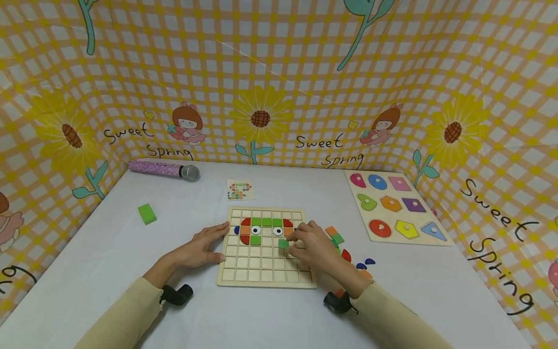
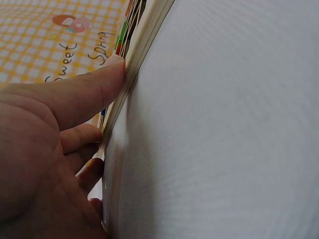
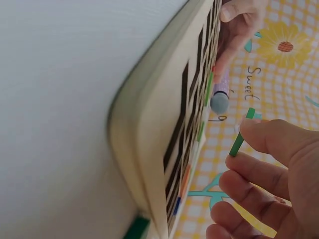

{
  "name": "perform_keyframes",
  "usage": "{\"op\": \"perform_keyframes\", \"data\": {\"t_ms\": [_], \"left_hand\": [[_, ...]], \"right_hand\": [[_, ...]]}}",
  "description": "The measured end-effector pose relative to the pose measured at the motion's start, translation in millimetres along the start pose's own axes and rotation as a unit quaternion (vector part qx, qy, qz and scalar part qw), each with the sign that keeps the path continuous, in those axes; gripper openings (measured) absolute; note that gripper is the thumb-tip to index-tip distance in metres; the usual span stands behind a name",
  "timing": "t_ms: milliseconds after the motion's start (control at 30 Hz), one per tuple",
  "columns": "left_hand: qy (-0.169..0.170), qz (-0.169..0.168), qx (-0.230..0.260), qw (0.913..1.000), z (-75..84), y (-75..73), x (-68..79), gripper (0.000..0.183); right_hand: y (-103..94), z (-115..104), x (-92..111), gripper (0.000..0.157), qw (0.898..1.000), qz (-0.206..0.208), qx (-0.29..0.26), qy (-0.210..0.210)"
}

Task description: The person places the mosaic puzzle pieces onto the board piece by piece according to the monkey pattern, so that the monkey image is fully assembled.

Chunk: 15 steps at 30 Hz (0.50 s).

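Note:
A wooden grid board lies at the middle of the table. Colored tiles on it form part of a figure: red quarter-rounds, orange and green squares, a blue half-round and two eye tiles. My right hand is above the board's right side, pinching a green square tile between thumb and index finger. In the right wrist view the tile is tilted and apart from the board. The fingertips and thumb of my left hand touch the board's left edge, the fingers extended.
Loose tiles lie right of the board, partly behind the right forearm. A picture card is behind the board. A shape puzzle lies at the back right, a purple microphone at the back left. A green block lies at left.

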<state>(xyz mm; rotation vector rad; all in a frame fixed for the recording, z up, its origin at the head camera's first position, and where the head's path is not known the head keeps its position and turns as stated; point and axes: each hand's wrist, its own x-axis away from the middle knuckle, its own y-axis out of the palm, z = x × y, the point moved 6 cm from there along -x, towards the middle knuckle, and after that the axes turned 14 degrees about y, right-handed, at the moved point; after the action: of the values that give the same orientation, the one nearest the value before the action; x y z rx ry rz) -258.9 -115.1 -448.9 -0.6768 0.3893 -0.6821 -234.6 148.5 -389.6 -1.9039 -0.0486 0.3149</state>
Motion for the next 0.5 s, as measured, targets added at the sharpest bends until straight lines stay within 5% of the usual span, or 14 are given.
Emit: {"op": "perform_keyframes", "data": {"t_ms": [500], "left_hand": [[0.001, 0.0, -0.003, 1.0, -0.4, -0.4, -0.3, 0.079]], "right_hand": [[20.9, -2, -23, 0.019, 0.999, -0.022, 0.023, -0.016]]}}
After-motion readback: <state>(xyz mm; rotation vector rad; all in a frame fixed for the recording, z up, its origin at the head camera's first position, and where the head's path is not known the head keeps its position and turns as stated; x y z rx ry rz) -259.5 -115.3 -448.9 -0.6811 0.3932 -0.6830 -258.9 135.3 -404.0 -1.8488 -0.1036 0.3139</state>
